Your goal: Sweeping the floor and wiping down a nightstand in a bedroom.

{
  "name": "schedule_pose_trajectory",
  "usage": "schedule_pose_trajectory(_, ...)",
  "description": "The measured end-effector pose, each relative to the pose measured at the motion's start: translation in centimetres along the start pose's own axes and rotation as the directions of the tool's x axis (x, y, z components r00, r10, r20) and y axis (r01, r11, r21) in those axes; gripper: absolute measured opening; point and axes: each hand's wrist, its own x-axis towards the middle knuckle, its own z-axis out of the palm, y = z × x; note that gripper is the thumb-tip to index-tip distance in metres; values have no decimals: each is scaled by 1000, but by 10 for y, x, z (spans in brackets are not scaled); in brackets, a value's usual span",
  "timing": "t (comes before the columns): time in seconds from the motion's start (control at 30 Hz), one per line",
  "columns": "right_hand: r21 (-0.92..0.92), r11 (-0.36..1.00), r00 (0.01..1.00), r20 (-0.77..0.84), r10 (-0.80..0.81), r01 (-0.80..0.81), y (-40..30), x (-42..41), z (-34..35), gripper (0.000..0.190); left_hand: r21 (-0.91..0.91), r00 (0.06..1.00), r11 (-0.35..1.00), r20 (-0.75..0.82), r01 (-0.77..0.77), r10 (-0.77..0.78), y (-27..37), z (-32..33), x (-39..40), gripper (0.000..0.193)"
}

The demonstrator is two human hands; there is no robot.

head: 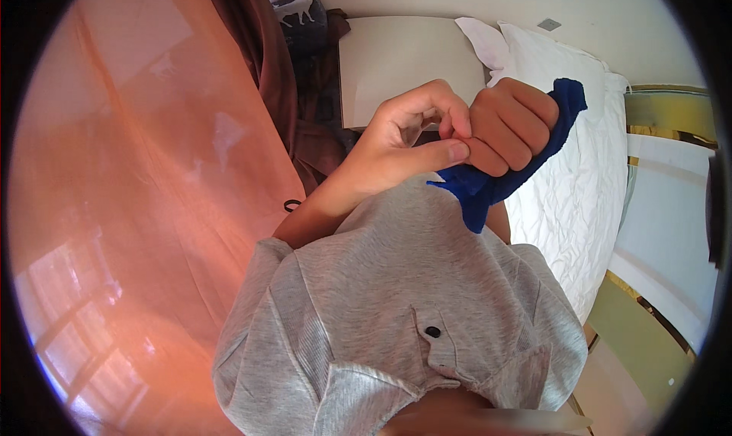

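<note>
My right hand (509, 130) is curled into a fist on a dark blue cloth (477, 199). One end of the cloth sticks out past the far side of the fist, and the other hangs below it against my grey shirt (434, 264). Reaching in from the left, my left hand (414, 133) has its thumb and index finger brought together at the near side of that fist, touching it. Whether a bit of cloth lies between those fingertips is hidden. Both hands are held in front of my chest.
A bed with a white quilt (563, 207) and pillow (549, 58) lies to the right. Ahead stands a pale flat-topped cabinet (406, 64), next to a dark bag (303, 24) with a white animal print. An orange curtain (154, 150) hangs left; gold-trimmed panels (657, 190) line the far right.
</note>
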Motion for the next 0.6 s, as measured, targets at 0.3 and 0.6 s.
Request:
schedule_pose_trajectory(0.3,30,998,998,24,54,-54,-4,-3,-8,34,-52,998,997,-34,49,-51,0,1,-2,11)
schedule_pose_trajectory(0.6,-69,990,992,-37,123,-126,-7,-4,-4,35,-8,999,1000,-46,20,-21,0,0,-3,11)
